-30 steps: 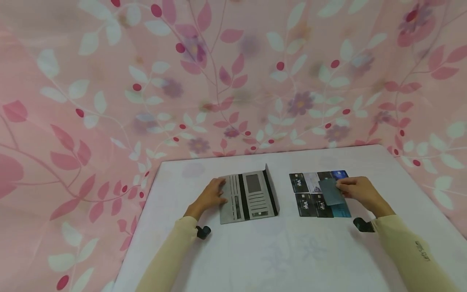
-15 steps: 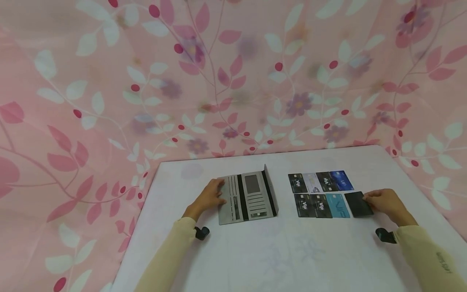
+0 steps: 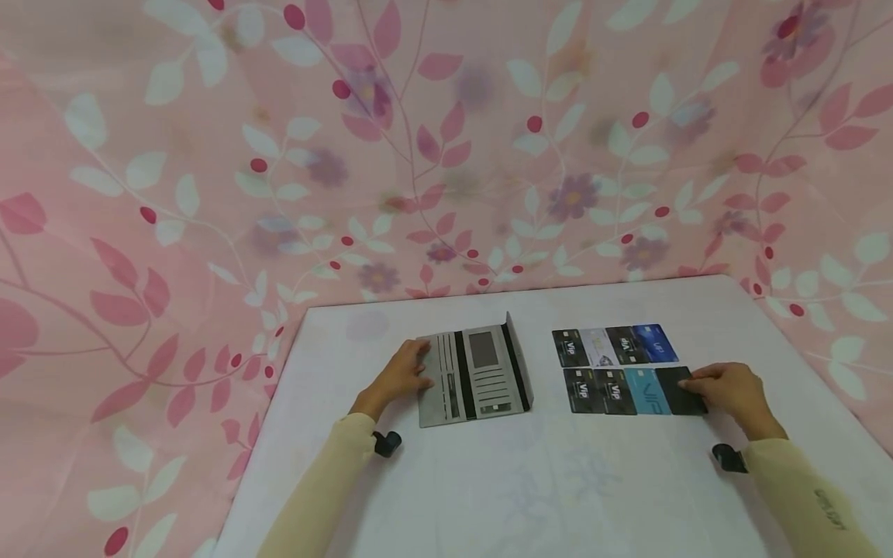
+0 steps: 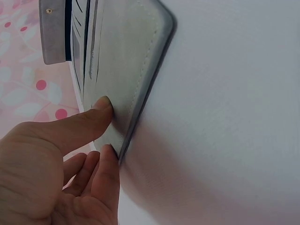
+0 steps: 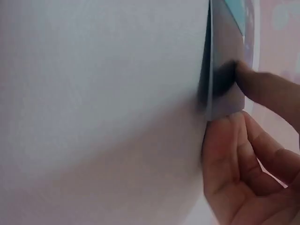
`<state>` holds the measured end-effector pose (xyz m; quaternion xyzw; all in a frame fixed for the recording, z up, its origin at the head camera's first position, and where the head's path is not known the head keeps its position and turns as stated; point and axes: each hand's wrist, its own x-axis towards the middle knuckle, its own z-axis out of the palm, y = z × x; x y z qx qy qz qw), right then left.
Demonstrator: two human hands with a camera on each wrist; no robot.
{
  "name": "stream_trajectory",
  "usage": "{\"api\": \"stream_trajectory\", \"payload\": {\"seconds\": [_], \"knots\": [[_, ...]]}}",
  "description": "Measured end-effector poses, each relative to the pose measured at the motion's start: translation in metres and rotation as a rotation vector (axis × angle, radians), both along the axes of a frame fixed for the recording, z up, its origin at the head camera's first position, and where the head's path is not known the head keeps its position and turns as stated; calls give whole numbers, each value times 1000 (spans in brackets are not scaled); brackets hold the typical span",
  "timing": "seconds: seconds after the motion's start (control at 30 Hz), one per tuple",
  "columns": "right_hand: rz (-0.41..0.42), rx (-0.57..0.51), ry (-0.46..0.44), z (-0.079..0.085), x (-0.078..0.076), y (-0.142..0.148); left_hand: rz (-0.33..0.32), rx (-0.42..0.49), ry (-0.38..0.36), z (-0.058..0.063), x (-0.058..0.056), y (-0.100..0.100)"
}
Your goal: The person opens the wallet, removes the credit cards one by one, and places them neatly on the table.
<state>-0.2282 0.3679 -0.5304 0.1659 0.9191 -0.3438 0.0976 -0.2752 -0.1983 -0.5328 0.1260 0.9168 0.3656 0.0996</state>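
A grey wallet (image 3: 441, 380) lies spread out on the white table, its slots and a window pocket facing up and its right flap raised. My left hand (image 3: 398, 377) holds the near left end, thumb (image 4: 103, 105) on the upper face and fingertips at the edge. To the right are two rows of cards. At the lower row's right end my right hand (image 3: 734, 394) pinches a dark card (image 3: 677, 389), thumb over its face and fingers at its outer edge. The dark card sits right beside a light-blue card (image 3: 645, 390).
The upper row holds several cards, with a blue card (image 3: 654, 343) at its right end. Black VIP cards (image 3: 615, 393) fill the lower row's left side. Behind the white table (image 3: 502, 480) hangs a pink floral cloth (image 3: 488, 155).
My right hand has carried the dark card from over the right-hand cards down to the right, then slid it left against the light-blue card. My left hand stays on the wallet.
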Motion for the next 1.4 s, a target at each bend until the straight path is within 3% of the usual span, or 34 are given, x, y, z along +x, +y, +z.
{"api": "stream_trajectory", "payload": {"seconds": [0.1,0.23,0.4,0.5,0.7,0.8,0.93,1.07,1.2,1.4], "knots": [[13,81,13,7,-1,-7,-4,1,0,1,-1,0],[92,161,56,15,-6,-24,-4,-9,-1,2,-1,0],[184,188,269,26,-20,-71,-2,-5,6,1,0,0],[231,155,411,35,-29,-111,-5,13,4,1,2,0],[371,-6,531,47,-39,-200,-11,10,4,-1,3,-1],[436,-83,525,46,-39,-244,-15,-9,19,-2,1,-2],[529,-207,444,37,-34,-292,-18,-20,28,-2,-1,-2],[620,-362,295,29,-26,-325,-18,-16,15,0,-1,0],[658,-432,193,19,-22,-343,-19,-12,13,2,-1,1],[606,-448,153,6,-26,-348,-15,-25,23,3,1,0]]}}
